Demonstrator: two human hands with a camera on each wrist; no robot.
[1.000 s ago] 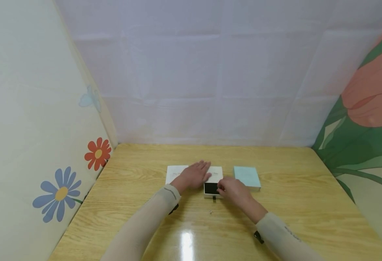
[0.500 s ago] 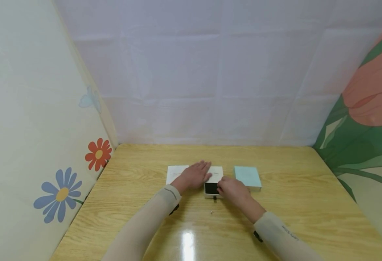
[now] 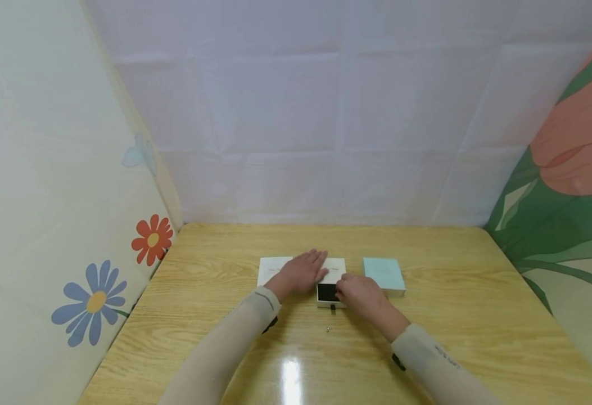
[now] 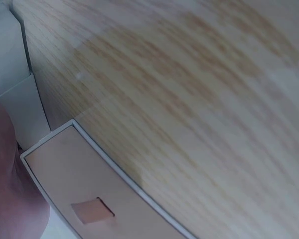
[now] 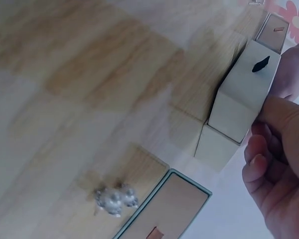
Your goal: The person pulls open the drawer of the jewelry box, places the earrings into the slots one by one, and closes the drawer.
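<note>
The left hand (image 3: 302, 273) lies with extended fingers along the left part of a white box (image 3: 334, 269), its thumb on the lid. That box's drawer (image 3: 328, 292) is pulled out toward the front, with a black lining and a black pull tab (image 5: 261, 64). At the drawer's right side is the right hand (image 3: 360, 295), its fingertips dipping over the edge. In the right wrist view its fingers (image 5: 256, 167) are curled beside the drawer; the tips are hidden, so I cannot tell whether they pinch anything. A tiny silver piece (image 3: 328, 329) lies in front of the drawer.
Left of the hands sits another white box (image 3: 271, 269), its front showing a small tab (image 4: 93, 211). To the right stands a pale turquoise box (image 3: 384, 274). Small silvery pieces (image 5: 115, 199) lie before it in the right wrist view. A floral backdrop borders the wooden table (image 3: 215, 247).
The right hand and forearm have shifted very slightly left at the drawer. The left hand and the boxes have stayed in place.
</note>
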